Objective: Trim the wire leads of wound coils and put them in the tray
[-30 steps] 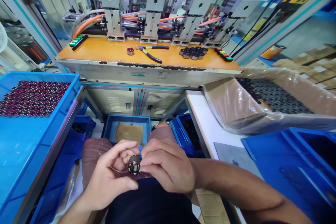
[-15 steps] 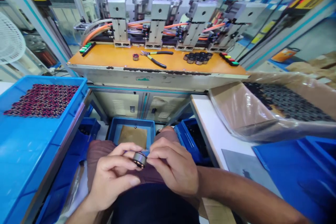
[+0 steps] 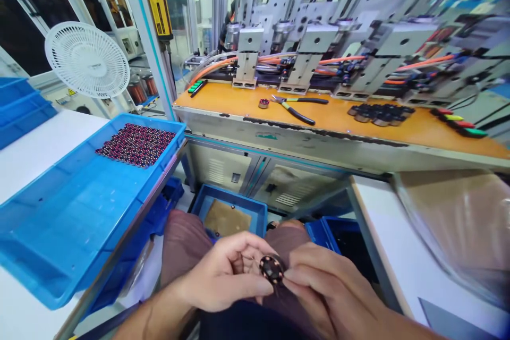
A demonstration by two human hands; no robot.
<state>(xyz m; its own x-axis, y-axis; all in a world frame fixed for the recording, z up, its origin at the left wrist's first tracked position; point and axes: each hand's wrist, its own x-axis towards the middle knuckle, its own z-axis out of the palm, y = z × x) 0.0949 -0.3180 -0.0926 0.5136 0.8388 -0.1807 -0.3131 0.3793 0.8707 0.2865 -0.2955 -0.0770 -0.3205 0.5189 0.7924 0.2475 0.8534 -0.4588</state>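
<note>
Above my lap, my left hand (image 3: 227,273) holds a small round metal part (image 3: 272,269) between thumb and fingers. Its dark face, ringed with copper-coloured spots, is turned up toward the camera. My right hand (image 3: 322,281) is closed at the part's right edge, thumb and index finger pinched against it; whether something thin is between those fingertips is too small to tell. On the orange bench top ahead lie a single red-topped round part (image 3: 263,103), pliers (image 3: 298,109) with black and yellow handles, and a cluster of dark round parts (image 3: 380,113).
A blue tray (image 3: 79,212) at the left holds many red and black parts at its far end. A white fan (image 3: 87,59) stands behind it. Machine fixtures line the bench. A plastic-lined box (image 3: 458,212) is at the right, and a blue bin (image 3: 261,218) sits below.
The view has swung left, bringing the fan fully into sight. The metal part has been turned so that its spotted face shows. Both hands remain at it.
</note>
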